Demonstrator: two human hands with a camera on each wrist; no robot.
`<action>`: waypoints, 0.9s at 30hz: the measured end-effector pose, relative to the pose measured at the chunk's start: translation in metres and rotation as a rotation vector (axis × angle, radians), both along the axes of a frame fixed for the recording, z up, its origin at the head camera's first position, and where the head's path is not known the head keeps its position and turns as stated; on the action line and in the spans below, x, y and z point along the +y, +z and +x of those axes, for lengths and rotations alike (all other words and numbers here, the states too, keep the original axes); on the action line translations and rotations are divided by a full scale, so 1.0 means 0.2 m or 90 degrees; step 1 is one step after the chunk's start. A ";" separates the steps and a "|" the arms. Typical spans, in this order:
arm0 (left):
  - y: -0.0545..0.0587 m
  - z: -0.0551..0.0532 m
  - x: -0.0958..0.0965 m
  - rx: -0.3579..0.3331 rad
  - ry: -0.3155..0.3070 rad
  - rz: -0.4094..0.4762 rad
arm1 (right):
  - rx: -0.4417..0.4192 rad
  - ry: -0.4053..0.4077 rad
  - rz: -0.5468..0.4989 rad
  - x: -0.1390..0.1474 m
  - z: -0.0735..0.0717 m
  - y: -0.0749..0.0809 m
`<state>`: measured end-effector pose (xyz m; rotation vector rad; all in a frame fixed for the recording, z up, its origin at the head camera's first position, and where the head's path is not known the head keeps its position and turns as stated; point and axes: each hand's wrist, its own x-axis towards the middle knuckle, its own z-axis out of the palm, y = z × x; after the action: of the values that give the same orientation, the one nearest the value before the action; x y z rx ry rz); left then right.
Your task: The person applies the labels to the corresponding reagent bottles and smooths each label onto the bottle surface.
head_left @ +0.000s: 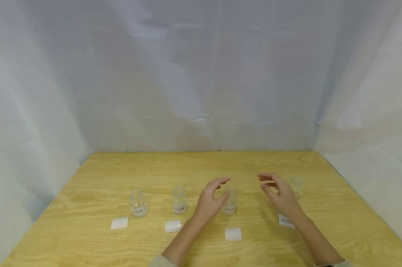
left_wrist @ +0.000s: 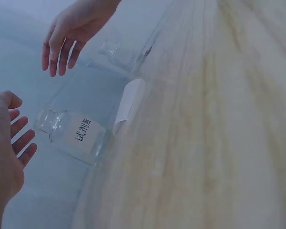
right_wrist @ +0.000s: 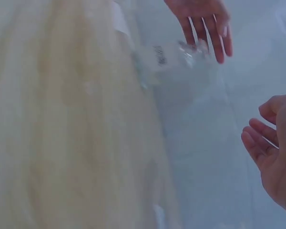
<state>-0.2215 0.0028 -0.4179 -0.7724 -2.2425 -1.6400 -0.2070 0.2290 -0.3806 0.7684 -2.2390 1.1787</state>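
My left hand (head_left: 210, 202) hovers beside the third clear glass bottle (head_left: 230, 207), thumb in front of its neck in the head view. The left wrist view shows this bottle (left_wrist: 78, 138) upright on the table with a printed label, a small gap between it and my fingers. Holding nothing, my right hand (head_left: 282, 196) is raised with fingers loosely bent. Behind it stands a fourth glass bottle (head_left: 297, 182), partly hidden by the hand. Beneath that wrist lies a white label with dark writing (head_left: 285, 221). A curled white label (head_left: 233, 234) lies in front of the third bottle.
Two more glass bottles with printed labels stand to the left, one at far left (head_left: 138, 205) and one closer (head_left: 179, 202). White labels lie before them, one left (head_left: 119, 223) and one right (head_left: 172, 226). White sheeting (head_left: 201, 92) surrounds the wooden table (head_left: 154, 167).
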 end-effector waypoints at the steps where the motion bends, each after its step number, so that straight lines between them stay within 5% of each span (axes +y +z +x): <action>1: 0.03 0.00 0.01 0.011 -0.001 -0.003 | 0.014 -0.016 0.001 0.04 -0.01 0.00; 8: 0.19 0.02 0.18 0.059 -0.036 -0.028 | 0.057 -0.169 0.007 0.33 -0.02 0.01; 14: 0.21 0.01 0.38 0.022 -0.051 -0.033 | -0.056 -0.280 -0.003 0.49 0.01 -0.03; 19: 0.15 0.00 0.58 -0.086 -0.050 0.016 | -0.182 -0.250 -0.039 0.54 0.02 -0.14; 27: 0.00 -0.02 0.79 -0.241 0.002 0.062 | -0.272 -0.141 -0.156 0.51 0.00 -0.26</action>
<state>-0.2250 0.1608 -0.4175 -0.4626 -2.3756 -2.0195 -0.2064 0.3320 -0.4326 0.1734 -2.3659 1.5800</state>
